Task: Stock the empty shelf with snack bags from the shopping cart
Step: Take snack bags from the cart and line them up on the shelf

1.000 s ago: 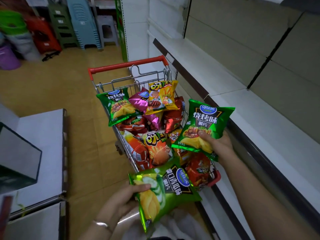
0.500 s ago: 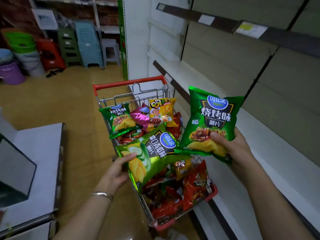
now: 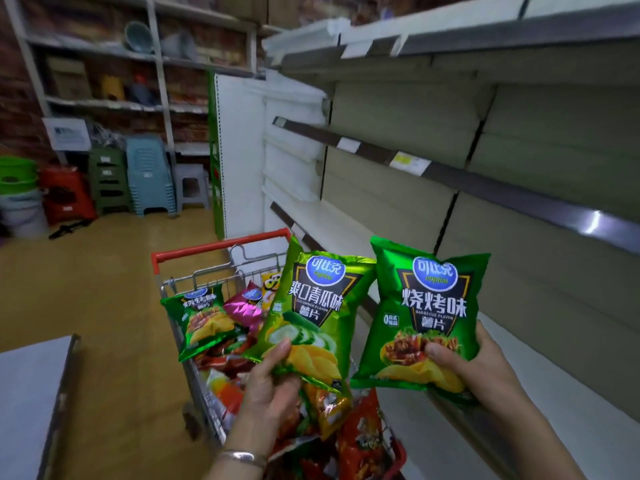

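My left hand (image 3: pixel 268 382) grips the bottom of a green cucumber-flavour chip bag (image 3: pixel 311 306) and holds it upright over the shopping cart (image 3: pixel 221 244). Beside it, my right hand (image 3: pixel 467 368) grips the lower edge of a green barbecue-flavour chip bag (image 3: pixel 426 306), also upright, just in front of the lower empty shelf (image 3: pixel 332 223). The two bags nearly touch. Several more snack bags (image 3: pixel 204 317) in green, pink, yellow and red fill the cart below.
Empty grey shelves (image 3: pixel 519 192) run along the right at several heights, with price labels on their front rails. A grey counter (image 3: pixel 31 393) stands at the lower left. Stacked plastic stools (image 3: pixel 149 178) and tubs line the far wall across the yellow floor.
Both hands have lifted their bags higher and brought them side by side, upright. The view has tilted up, so more upper shelves show.
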{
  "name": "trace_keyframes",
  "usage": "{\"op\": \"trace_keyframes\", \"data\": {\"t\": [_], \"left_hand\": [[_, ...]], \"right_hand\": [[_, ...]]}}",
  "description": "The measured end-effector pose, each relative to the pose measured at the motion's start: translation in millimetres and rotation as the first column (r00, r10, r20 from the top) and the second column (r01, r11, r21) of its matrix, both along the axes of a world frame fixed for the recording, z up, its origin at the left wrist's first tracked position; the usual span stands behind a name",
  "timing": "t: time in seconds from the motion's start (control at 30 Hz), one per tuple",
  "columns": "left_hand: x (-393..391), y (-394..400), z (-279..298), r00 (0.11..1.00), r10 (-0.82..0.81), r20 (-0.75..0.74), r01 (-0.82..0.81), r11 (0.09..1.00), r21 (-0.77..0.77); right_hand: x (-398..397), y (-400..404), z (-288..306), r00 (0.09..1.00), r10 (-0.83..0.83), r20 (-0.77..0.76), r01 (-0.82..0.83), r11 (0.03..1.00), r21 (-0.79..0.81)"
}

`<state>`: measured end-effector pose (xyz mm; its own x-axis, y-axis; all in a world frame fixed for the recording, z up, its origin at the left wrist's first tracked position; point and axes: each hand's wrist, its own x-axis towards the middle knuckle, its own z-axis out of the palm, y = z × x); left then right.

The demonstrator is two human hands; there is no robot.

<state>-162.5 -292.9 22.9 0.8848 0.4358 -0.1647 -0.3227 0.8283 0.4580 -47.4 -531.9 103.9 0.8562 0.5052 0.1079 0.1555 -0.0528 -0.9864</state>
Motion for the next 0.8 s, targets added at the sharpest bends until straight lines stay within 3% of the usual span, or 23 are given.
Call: {"op": "trace_keyframes", "data": {"t": [0.27,0.5,0.7,0.77,0.8], "left_hand": [[22.8,-93.2,40.7,0.972,-0.072,0.222,0.084,0.996,-0.044],[-12.6,-177.8,52.9,0.901,-0.301,0.313,0.338,0.938,-0.07],[-41.7,-218.3,51.3,0.785,-0.507,0.357,0.468,0.862,0.195],[-41.5,-225.8,50.1,0.768,-0.518,0.378,0.444,0.855,0.27],[-41.8,-230.6,51.3,0.784,-0.531,0.32,0.458,0.844,0.279]], "right_hand": [[-12.4,-95.5,39.4,0.982,-0.147,0.114,0.146,0.989,0.022],[-51.3,-195.9,51.2,0.967,-0.198,0.162,0.207,0.977,-0.043],[-81.6,-262.4,58.2,0.951,-0.267,0.154,0.284,0.954,-0.095],[-95.4,-282.7,64.6,0.951,-0.269,0.15,0.285,0.953,-0.098],[-102.3,-293.3,68.4,0.947,-0.277,0.161,0.295,0.95,-0.101]]}}
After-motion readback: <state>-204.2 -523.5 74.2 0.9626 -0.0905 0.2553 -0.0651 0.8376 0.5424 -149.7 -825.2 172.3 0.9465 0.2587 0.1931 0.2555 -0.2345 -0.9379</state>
